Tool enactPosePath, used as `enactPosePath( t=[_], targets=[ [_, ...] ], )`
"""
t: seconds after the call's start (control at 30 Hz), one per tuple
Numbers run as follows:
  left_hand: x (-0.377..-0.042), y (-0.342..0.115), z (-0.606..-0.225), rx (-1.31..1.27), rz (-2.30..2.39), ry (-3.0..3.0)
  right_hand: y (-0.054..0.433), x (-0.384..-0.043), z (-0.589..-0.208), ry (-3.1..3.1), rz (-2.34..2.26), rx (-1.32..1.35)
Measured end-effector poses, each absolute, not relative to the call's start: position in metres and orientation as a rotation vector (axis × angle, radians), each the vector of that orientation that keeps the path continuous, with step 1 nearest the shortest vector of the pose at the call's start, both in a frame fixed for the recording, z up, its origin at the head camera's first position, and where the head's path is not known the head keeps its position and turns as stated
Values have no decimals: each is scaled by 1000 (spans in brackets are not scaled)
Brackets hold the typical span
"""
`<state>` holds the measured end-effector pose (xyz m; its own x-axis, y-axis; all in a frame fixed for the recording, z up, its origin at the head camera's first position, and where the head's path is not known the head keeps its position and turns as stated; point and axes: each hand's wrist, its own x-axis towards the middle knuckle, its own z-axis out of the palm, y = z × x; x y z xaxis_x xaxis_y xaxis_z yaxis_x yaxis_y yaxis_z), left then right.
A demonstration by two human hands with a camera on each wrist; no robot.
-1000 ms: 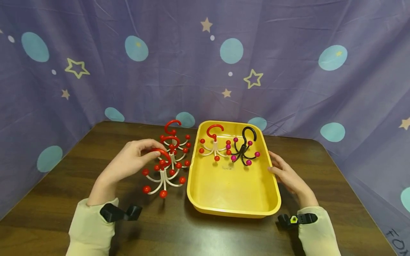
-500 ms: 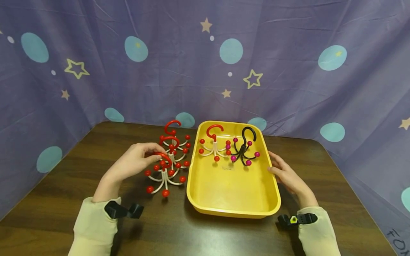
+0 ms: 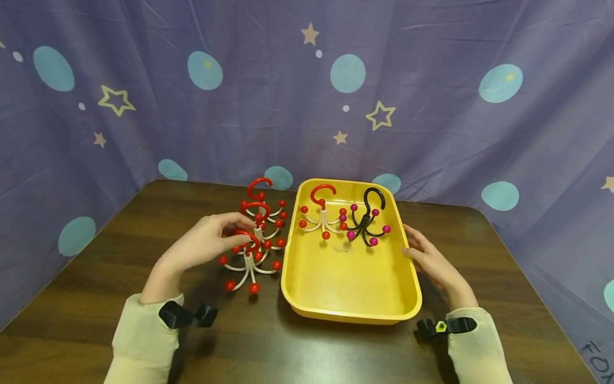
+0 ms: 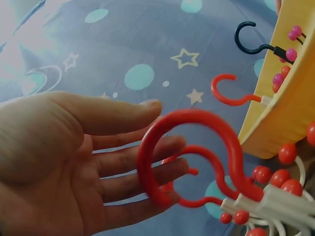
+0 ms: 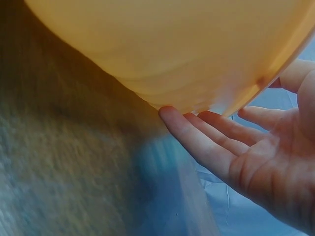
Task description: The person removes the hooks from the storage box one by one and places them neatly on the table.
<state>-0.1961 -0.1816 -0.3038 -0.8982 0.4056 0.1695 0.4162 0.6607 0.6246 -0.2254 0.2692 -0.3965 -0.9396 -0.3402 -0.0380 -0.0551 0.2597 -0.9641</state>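
Several multi-arm hangers with red hooks, white arms and red ball tips stand close together left of the yellow tray (image 3: 345,282). My left hand (image 3: 203,240) is at the nearest hanger (image 3: 249,264). In the left wrist view its red hook (image 4: 189,117) lies in front of my relaxed fingers (image 4: 128,160), and the thumb does not clamp it. My right hand (image 3: 434,264) rests on the tray's right side, its straight fingers (image 5: 197,137) against the outer wall and the thumb by the rim. Inside the tray are a red-and-white hanger (image 3: 323,217) and a black hanger (image 3: 365,221) with pink balls.
The tray stands on a brown wooden table (image 3: 230,341). A purple curtain (image 3: 268,122) with stars and ovals hangs behind and beside the table. Two more red-hooked hangers, one with its hook (image 3: 259,186) farthest back, stand behind the nearest one.
My left hand moved slightly right and down with the nearest hanger, which came more upright by the others; its fingers then loosened from the hook. The right hand and tray stayed put.
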Motion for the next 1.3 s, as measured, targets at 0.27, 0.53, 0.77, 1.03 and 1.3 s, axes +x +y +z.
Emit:
enactPosePath(
  t=[0.27,0.53,0.77,1.03,1.3],
  targets=[
    [-199,-156,-301,-687,-1071,-2803,269,-225,-397,2291,-1745,-361],
    [-205,-128,-295,-721,-1120,-2787,268,-224,-396,2286,-1747,-360],
    [-212,-100,-287,-735,-1106,-2775,267,-225,-396,2298,-1742,-360],
    [-223,-77,-279,-630,-1015,-2791,268,-223,-396,2302,-1736,-357],
    [-238,-57,-276,-584,-995,-2790,268,-224,-396,2304,-1739,-360]
  ],
)
